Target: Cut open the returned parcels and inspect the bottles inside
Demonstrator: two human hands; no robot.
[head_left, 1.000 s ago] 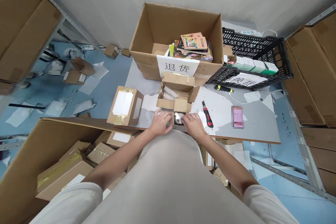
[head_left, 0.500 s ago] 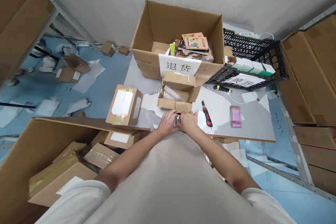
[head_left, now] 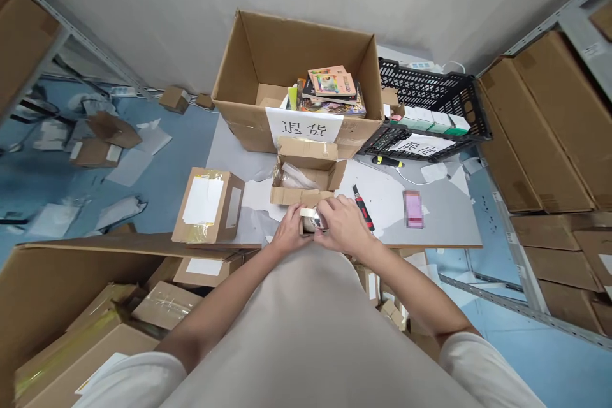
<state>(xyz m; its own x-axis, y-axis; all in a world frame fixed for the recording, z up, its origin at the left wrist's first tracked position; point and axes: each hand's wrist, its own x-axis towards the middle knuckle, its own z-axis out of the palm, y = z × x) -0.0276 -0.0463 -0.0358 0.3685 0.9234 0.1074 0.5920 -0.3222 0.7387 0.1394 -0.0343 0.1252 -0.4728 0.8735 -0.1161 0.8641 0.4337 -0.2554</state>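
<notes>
At the table's front edge, close to my body, both hands meet around a small rounded item with a cream-white body and a shiny silver part; its exact kind is unclear. My right hand has its fingers closed on the silver side. My left hand is wrapped around what looks like a small brown box at the item's left, mostly hidden by the fingers. Just beyond my hands lies an opened cardboard box with clear plastic wrap inside. A red and black utility knife rests beside my right hand.
A large carton holding books stands at the back, beside a black crate with small boxes. A taped parcel sits at the left, a pink blurred rectangle at the right. Below left, a big carton holds parcels.
The cream-and-silver item has come into clearer view between my hands. My right hand has shifted over onto its silver side, and the left has moved slightly left. The view has turned a little right.
</notes>
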